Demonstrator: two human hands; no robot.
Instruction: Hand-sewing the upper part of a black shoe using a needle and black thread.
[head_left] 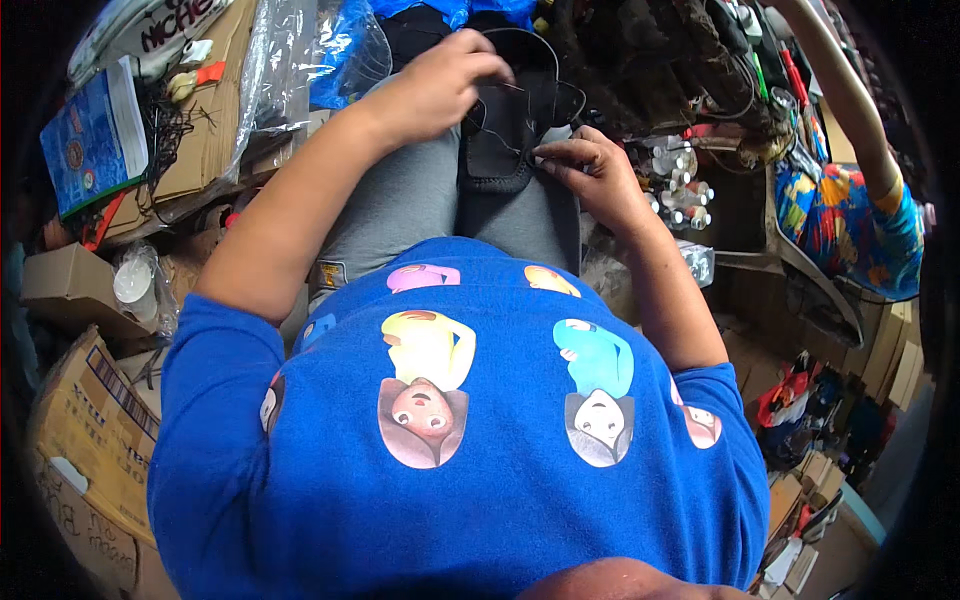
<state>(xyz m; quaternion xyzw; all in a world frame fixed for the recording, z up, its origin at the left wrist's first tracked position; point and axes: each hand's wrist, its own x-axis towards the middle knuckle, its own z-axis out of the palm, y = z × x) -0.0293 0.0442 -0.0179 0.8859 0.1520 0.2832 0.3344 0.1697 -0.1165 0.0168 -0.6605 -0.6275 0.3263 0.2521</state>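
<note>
On my grey-trousered lap lies a black padded piece (pixel 497 171) with a rounded near end and a stitched rim, somewhat like a shoe upper; its exact kind is unclear. My left hand (pixel 448 84) is above its left side, thumb and fingers pinched on a thin dark thread (pixel 529 112). Whether a needle is in that pinch is too small to tell. The thread loops across the piece's opening toward its right edge. There my right hand (pixel 592 172) pinches the rim between thumb and forefinger.
At the left are cardboard boxes (pixel 88 290), a blue book (pixel 95 140) and clear plastic wrap (pixel 275 90). Small clear bottles (pixel 685 195) cluster right of my lap. A dark, worn machine-like mass (pixel 650 60) stands ahead. Another person's arm (pixel 840 90) is at far right.
</note>
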